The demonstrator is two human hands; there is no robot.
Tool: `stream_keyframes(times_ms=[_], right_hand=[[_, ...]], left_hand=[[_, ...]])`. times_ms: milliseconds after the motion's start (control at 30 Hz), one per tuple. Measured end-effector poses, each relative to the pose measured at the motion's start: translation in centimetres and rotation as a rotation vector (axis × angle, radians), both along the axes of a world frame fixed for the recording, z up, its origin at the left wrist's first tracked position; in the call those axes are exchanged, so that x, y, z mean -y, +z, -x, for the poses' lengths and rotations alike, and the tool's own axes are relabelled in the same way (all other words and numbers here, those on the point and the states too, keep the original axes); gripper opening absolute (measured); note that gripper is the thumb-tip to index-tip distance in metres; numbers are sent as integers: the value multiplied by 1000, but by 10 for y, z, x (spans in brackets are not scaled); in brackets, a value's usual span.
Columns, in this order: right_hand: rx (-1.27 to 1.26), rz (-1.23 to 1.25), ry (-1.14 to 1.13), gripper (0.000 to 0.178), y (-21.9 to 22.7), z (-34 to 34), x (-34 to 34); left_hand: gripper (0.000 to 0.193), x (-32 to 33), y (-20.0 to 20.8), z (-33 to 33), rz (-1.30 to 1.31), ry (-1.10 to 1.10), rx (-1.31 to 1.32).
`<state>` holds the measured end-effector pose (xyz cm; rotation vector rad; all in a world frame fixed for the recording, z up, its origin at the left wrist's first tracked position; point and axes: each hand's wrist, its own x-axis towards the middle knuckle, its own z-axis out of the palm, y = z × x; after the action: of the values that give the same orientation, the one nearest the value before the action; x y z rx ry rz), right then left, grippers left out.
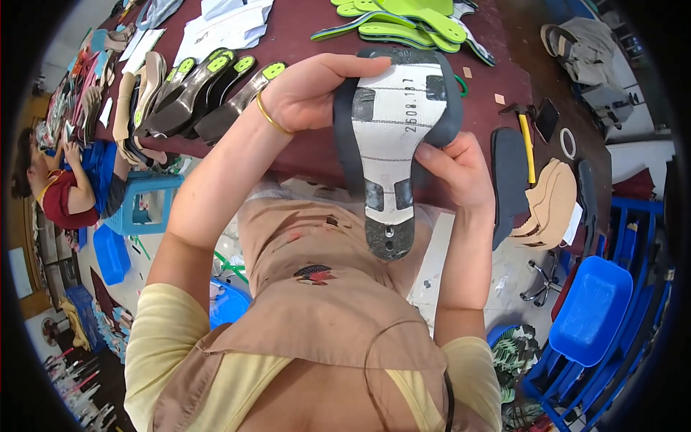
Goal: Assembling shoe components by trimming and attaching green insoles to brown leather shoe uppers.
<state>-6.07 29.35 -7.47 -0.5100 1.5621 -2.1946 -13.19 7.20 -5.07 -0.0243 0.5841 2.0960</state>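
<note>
Between my two hands, above the near edge of the table, is a shoe insole [389, 140], its white underside turned up. It has black patches, printed marks, a dark heel end with small holes pointing at me, and loose dark grey material along its sides. My left hand [317, 90] grips the wide toe end from the left, thumb lying on top. My right hand [461, 169] pinches the right edge near the narrow middle. The fingers under the insole are hidden on both sides.
Dark shoe soles with green heel patches [209, 93] lie left; bright green insoles [410, 25] lie at the back. On the right are a yellow-handled hammer [527, 147], a phone [547, 121], tan insole pieces [551, 198] and a blue tub [592, 311]. Another person [72, 183] sits far left.
</note>
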Motion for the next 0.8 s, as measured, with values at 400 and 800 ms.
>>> stream_keyframes(times_ms=[400,800], right_hand=[[194,326,-357,28,-1,-2,29],[290,403,-360,35,-11,24,47]], left_hand=[[41,-4,-5,-21,185,124,-358],[25,23,-18,-87,523,394,-474]])
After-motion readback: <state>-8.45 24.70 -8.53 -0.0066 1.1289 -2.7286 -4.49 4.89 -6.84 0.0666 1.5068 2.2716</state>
